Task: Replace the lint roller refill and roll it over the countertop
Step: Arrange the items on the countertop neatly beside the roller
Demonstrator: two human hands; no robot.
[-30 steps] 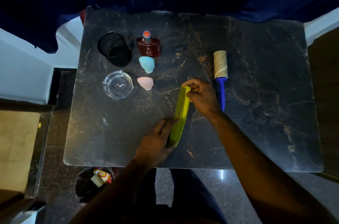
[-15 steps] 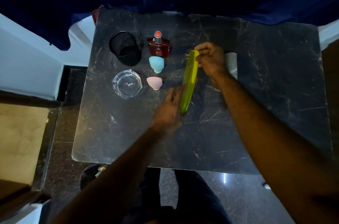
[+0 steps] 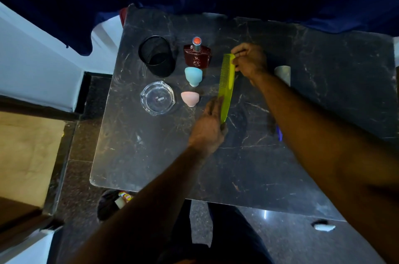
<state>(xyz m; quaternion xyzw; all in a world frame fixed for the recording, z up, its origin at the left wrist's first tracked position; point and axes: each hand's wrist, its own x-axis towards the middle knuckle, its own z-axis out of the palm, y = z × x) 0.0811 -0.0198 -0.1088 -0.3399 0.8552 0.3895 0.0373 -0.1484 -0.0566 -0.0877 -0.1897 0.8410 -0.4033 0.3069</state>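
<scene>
A long yellow-green comb (image 3: 226, 86) lies lengthwise on the dark marble countertop (image 3: 323, 95), held at both ends. My right hand (image 3: 250, 60) pinches its far, toothed end and my left hand (image 3: 209, 127) holds its near handle end. The lint roller lies to the right, mostly hidden under my right forearm: only the top of its pale roll (image 3: 282, 73) and a bit of its blue handle (image 3: 279, 134) show.
Left of the comb stand a black mesh cup (image 3: 157, 56), a dark red perfume bottle (image 3: 197, 56), a blue sponge (image 3: 193, 75), a pink sponge (image 3: 190, 97) and a glass ashtray (image 3: 157, 100). A bin (image 3: 114, 201) sits on the floor below the near edge.
Both hands have carried the comb away from me and left, from the counter's middle to beside the bottle and sponges. My right forearm now covers most of the lint roller.
</scene>
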